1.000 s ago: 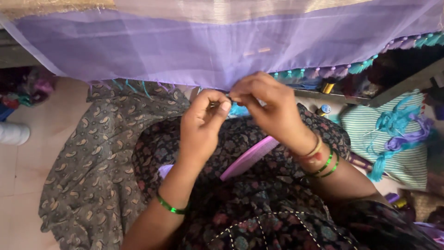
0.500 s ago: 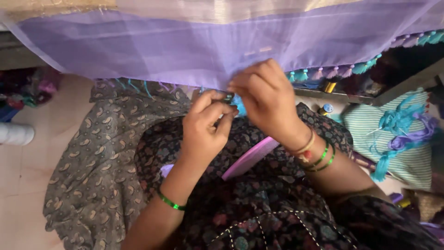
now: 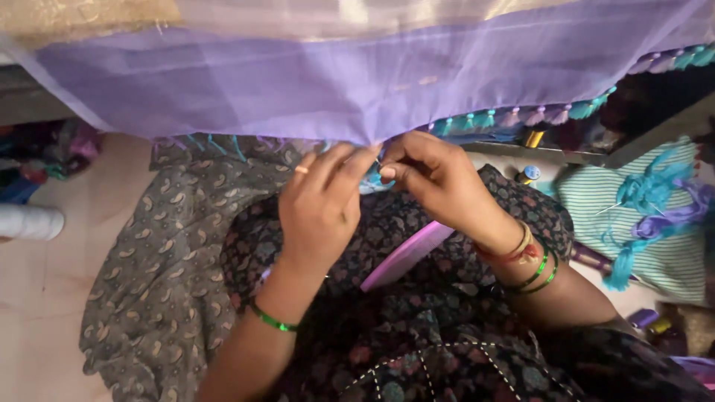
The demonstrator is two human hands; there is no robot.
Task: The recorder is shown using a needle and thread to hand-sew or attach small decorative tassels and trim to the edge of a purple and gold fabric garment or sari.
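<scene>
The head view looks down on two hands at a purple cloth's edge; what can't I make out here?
- Blue tuft of thread at the sheer purple cloth: mostly hidden, head view, by the left hand and right hand.
- Flat pink strip on the lap: its lower end hidden by the left hand.
- Any needle: too small to tell.
- Purple cloth: cut off by the top edge.

A pale tiled floor [image 3: 45,298] carries everything here. At the left edge a white cylindrical spool [image 3: 28,221] lies on its side on the tiles, and farther back on that side sits a dim heap of coloured cloth [image 3: 45,160]. On the right a green-and-white striped cloth [image 3: 670,257] is spread over the floor, with a tangle of teal and purple threads [image 3: 655,205] on it. Beside it to the left stands a small blue-topped spool [image 3: 527,174].
</scene>
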